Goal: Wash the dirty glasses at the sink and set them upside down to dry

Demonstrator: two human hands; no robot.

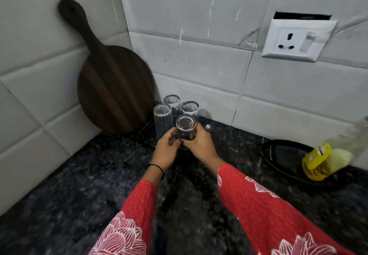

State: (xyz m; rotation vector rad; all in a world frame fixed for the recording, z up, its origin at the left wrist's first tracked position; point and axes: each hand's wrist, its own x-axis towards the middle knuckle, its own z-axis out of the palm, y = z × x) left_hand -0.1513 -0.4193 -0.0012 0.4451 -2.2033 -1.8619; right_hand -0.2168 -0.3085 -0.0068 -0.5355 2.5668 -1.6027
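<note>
Head view: I had both hands on one glass point(185, 130) at centre frame, inverted, its base facing up toward the camera and its long axis close to vertical. My left hand point(166, 148) wrapped its left wall and my right hand point(199, 145) its right wall, fingers closed around it from either side; the rim was hidden behind the fingers, so I could not tell whether it already touched the counter point(83, 175). The hands were level with each other, neither clearly nearer. Three more inverted glasses point(175, 107) stood just behind and above in the frame, clustered tight in the corner, the nearest one just beside my left fingers, possibly touching. I judged the coming move to be straight down and release, with little room toward the cluster and free room toward me. The surface was dark speckled stone, flat, likely wet. A round wooden board point(111, 87) leaned on the tiles at left, well apart. A black tray point(278, 155) with a yellow scrubber point(316, 163) sat at right. The wall socket point(296, 39) was upper right.
</note>
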